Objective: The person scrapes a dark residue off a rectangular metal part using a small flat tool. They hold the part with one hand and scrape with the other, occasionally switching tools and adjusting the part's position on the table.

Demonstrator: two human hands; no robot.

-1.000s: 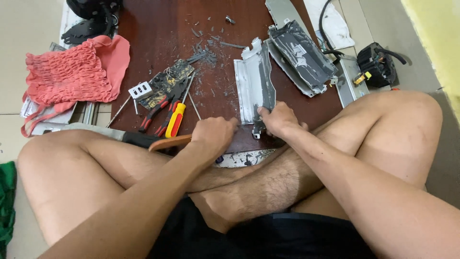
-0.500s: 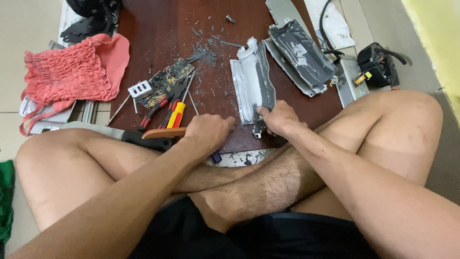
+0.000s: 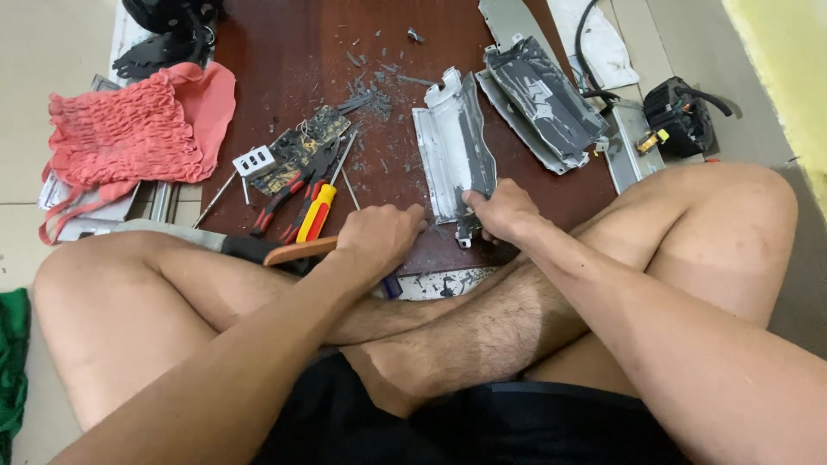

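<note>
Since the earlier frame the left hand (image 3: pixel 381 237) has slid a little toward the right hand (image 3: pixel 502 209); the grey casing shell (image 3: pixel 454 146) sits where it did. Right hand stayed put.

Right hand: thumb and fingers pinching the near end of the grey casing shell, pressing it onto the dark wooden board (image 3: pixel 284 69). Its fingers cover the shell's lower edge, so the small bracket poking out below the hand is only partly readable.

Left hand: curled, knuckles up, resting on the board just left of the shell. Can't tell whether it's gripping anything; the palm side is hidden. A small blue tip shows just below it at the board edge, too little visible to identify.

Left of the left hand: yellow-handled screwdriver (image 3: pixel 319 211), red-handled pliers (image 3: pixel 284 196), a circuit board (image 3: pixel 297 155) with a white connector block (image 3: pixel 257 160). An orange-handled tool (image 3: pixel 297 251) lies across the thigh, its working end hidden under the left wrist.

Beyond the right hand: a second casing half (image 3: pixel 543 99) lined with dark wrinkled film, contents unclear. Further right, a black component with cables (image 3: pixel 685 112).

Far left: pink mesh cloth (image 3: pixel 129 129). Black part (image 3: pixel 164 34) at top left is cut off by the frame. Plastic chips are scattered on the board above both hands.
</note>
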